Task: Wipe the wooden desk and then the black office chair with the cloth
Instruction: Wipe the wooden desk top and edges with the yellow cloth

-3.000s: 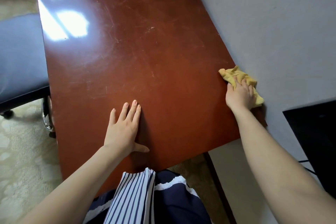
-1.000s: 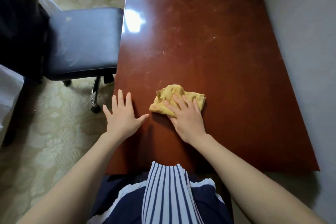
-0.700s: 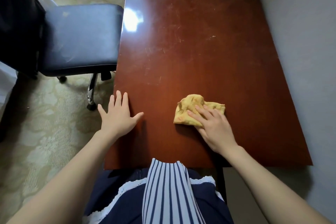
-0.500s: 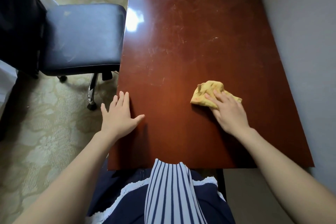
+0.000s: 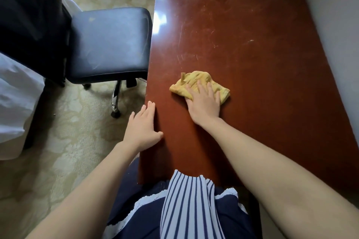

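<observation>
Cloth [image 5: 200, 85] under right hand [image 5: 204, 105], on desk [image 5: 252, 64]

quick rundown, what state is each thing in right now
cloth, crumpled, lying on the desk under the right hand
right hand, fingers straight, pressing the cloth down
left hand, flat and holding nothing, resting on the desk's left edge
desk, glossy and scratched, being wiped near its left side
chair, beside the desk, untouched, pale smudges on the seat

Cream patterned carpet [image 5: 68, 141], pale grey wall [image 5: 334, 15] at right, white fabric [image 5: 15, 93] at left
</observation>
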`<state>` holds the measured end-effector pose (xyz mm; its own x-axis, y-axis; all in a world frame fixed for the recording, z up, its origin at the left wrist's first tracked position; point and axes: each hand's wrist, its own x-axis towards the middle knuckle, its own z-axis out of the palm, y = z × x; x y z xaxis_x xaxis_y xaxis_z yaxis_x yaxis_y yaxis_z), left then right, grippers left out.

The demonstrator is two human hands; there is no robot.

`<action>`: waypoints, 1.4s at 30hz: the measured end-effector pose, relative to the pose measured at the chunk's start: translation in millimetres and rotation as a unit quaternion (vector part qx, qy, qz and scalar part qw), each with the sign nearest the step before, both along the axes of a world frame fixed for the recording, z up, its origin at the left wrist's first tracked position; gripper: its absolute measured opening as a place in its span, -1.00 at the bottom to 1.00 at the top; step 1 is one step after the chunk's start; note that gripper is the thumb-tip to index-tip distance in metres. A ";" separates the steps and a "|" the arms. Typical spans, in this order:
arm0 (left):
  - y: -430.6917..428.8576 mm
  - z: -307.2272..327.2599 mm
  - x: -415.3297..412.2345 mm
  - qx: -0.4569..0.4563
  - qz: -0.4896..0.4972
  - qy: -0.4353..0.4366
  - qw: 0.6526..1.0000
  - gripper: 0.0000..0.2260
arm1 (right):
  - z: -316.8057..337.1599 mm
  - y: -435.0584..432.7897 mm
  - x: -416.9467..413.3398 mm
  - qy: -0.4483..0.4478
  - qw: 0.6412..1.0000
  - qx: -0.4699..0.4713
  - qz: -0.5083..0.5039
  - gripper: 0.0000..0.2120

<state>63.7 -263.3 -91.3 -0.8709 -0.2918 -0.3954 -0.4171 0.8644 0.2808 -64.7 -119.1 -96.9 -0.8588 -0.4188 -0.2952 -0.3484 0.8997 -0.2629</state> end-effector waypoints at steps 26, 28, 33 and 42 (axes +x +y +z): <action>38.5 2.9 47.6 0.036 0.019 -0.001 0.999 -0.26 | -8.4 186.3 31.1 0.123 0.989 0.032 -0.074 -0.55; 37.4 4.2 51.7 0.036 0.015 0.003 0.999 -0.28 | -11.3 173.8 22.7 0.124 0.984 0.026 -0.127 -0.58; 26.7 5.3 65.6 0.045 -0.012 -0.010 0.999 -0.31 | -17.0 132.1 38.6 0.107 0.969 0.013 -0.224 -0.59; -24.0 10.4 90.4 0.065 -0.119 -0.018 0.991 -0.33 | -23.6 45.8 154.6 0.116 0.979 -0.003 -0.166 -0.57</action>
<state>154.0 -287.2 -80.9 -0.8940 -0.0251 -0.4474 -0.2178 0.8969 0.3849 89.9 -73.2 -120.5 -0.9916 -0.1064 -0.0742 -0.0881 0.9722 -0.2170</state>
